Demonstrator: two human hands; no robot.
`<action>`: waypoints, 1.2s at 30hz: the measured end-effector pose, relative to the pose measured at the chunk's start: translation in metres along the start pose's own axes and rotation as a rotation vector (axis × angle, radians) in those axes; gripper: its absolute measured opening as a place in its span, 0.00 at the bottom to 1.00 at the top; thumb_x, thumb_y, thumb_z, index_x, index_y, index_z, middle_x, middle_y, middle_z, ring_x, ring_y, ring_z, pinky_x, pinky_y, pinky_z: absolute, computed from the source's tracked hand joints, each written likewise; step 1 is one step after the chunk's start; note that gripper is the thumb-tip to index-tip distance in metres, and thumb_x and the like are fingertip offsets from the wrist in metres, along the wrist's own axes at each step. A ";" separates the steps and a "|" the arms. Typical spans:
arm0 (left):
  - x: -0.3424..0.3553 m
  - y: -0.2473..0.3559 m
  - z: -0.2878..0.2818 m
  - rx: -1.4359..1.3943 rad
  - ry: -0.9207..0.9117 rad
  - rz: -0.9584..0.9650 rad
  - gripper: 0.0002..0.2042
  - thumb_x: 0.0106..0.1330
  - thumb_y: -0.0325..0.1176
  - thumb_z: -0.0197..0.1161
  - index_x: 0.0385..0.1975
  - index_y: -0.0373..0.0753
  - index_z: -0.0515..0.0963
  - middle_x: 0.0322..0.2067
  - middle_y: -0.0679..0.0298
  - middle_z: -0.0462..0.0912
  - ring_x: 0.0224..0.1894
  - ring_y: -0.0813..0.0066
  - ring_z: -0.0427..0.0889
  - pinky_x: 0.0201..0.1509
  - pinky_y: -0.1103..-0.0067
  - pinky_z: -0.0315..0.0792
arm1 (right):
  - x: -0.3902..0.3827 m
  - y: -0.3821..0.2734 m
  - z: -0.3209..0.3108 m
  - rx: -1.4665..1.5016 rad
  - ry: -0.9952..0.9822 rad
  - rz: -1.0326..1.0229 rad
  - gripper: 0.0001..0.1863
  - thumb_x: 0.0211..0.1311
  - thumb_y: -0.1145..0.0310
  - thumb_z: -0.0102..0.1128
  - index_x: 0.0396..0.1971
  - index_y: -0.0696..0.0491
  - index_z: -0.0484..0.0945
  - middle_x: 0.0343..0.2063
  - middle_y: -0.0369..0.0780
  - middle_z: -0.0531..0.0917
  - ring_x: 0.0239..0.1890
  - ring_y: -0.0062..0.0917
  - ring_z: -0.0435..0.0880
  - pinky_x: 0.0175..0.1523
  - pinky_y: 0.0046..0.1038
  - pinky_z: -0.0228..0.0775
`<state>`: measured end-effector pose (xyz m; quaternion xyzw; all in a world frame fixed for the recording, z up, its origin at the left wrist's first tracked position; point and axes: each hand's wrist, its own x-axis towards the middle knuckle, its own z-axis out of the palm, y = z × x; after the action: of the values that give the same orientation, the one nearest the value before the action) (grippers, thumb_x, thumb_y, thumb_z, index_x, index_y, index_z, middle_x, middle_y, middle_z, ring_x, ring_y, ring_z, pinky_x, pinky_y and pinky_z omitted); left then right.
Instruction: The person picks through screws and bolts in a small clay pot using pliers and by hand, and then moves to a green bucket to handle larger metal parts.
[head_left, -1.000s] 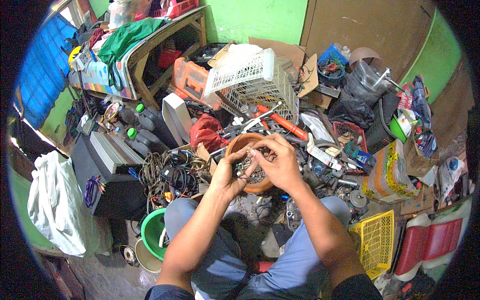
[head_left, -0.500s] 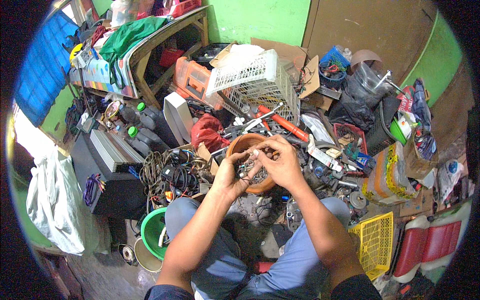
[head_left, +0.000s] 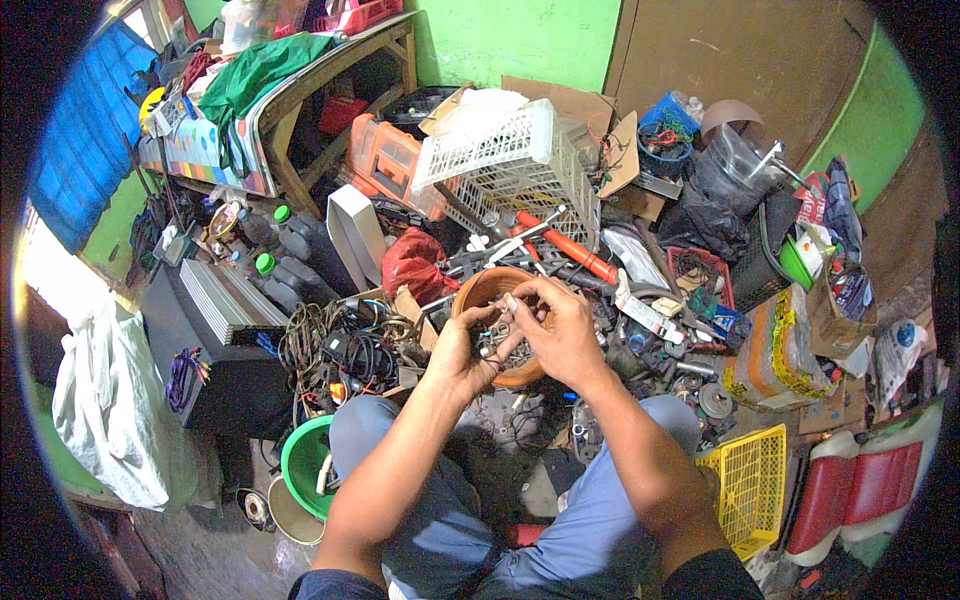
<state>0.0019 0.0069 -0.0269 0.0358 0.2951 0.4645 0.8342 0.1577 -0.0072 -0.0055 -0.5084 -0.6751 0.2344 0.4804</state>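
Both my hands are raised over a round orange-brown pot that holds many small metal pieces, perhaps screws or bolts. My left hand is cupped with its palm up, curled round something small and metallic near the fingers. Close beside it, my right hand pinches at a small pale piece with thumb and forefinger. The fingertips of the two hands nearly meet. The kind of either small part is too tiny to make out, and my fingers cover some of the pot's contents.
Tangled cables lie left of the pot, near a green basin. Beyond stand a white plastic crate and an orange tool case. A taped box and a yellow basket are on the right.
My right hand's fingers have shifted slightly at the small pale piece. The left hand stays nearly where it was, and the surroundings are unchanged.
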 end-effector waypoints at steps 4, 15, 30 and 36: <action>0.005 -0.001 -0.009 0.043 0.029 0.026 0.10 0.71 0.27 0.53 0.49 0.33 0.74 0.42 0.57 0.82 0.45 0.66 0.85 0.51 0.67 0.85 | -0.002 0.004 0.004 0.012 -0.031 -0.019 0.08 0.64 0.69 0.66 0.37 0.58 0.82 0.36 0.43 0.86 0.32 0.30 0.86 0.36 0.31 0.76; 0.007 0.014 -0.006 -0.091 -0.122 -0.005 0.21 0.72 0.28 0.45 0.61 0.23 0.65 0.61 0.40 0.72 0.63 0.48 0.76 0.63 0.63 0.79 | 0.006 0.007 -0.001 0.286 0.246 0.007 0.10 0.61 0.80 0.66 0.42 0.60 0.79 0.39 0.42 0.86 0.42 0.26 0.88 0.46 0.28 0.84; -0.002 0.018 0.003 -0.230 -0.324 0.053 0.28 0.76 0.39 0.38 0.68 0.22 0.56 0.68 0.37 0.62 0.71 0.43 0.64 0.73 0.58 0.67 | 0.008 0.024 -0.005 0.102 0.294 0.154 0.08 0.59 0.77 0.67 0.39 0.59 0.82 0.36 0.46 0.88 0.40 0.33 0.90 0.45 0.32 0.80; 0.004 0.016 0.000 -0.214 -0.321 0.055 0.24 0.75 0.33 0.38 0.63 0.22 0.63 0.66 0.38 0.66 0.69 0.44 0.68 0.72 0.55 0.68 | 0.008 0.019 -0.010 -0.015 0.141 0.183 0.07 0.60 0.73 0.66 0.38 0.57 0.83 0.36 0.47 0.87 0.37 0.39 0.89 0.42 0.35 0.78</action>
<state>-0.0084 0.0197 -0.0232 0.0285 0.1060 0.5043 0.8565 0.1756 0.0057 -0.0133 -0.5866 -0.5922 0.2360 0.4995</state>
